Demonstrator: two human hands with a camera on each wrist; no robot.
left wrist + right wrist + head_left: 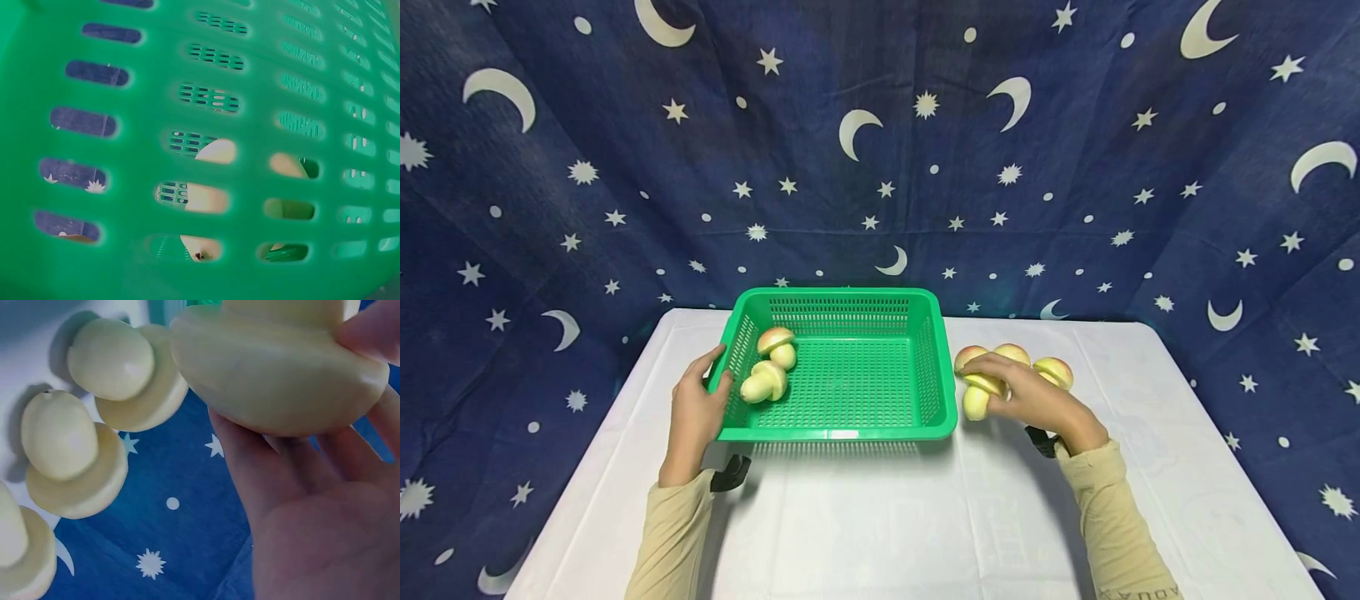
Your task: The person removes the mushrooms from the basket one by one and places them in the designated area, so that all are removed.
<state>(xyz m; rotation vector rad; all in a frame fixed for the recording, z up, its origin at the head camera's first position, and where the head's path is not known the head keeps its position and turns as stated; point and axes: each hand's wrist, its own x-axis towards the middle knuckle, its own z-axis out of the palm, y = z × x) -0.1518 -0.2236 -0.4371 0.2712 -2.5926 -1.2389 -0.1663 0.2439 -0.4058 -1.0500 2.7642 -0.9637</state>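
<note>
My left hand (695,412) grips the left rim of a green slotted plastic basket (850,434) on the table. Inside, near its left wall, lie two toy mushrooms, one with a reddish cap (775,339) and a paler mushroom (764,382) nearer me. The basket's wall (137,144) fills the left wrist view; pale mushroom parts show through its slots. Just right of the basket, my right hand (1030,392) holds another toy mushroom (275,375) by its cap, thumb on one side and fingers on the other. Its stem points towards me in the head view.
Three more mushrooms lie beside and behind my right hand: a left mushroom (970,356), a middle mushroom (1012,352) and a right mushroom (1055,372). A white cloth covers the table (880,517). Behind it hangs a dark blue curtain (820,225) with moons and stars.
</note>
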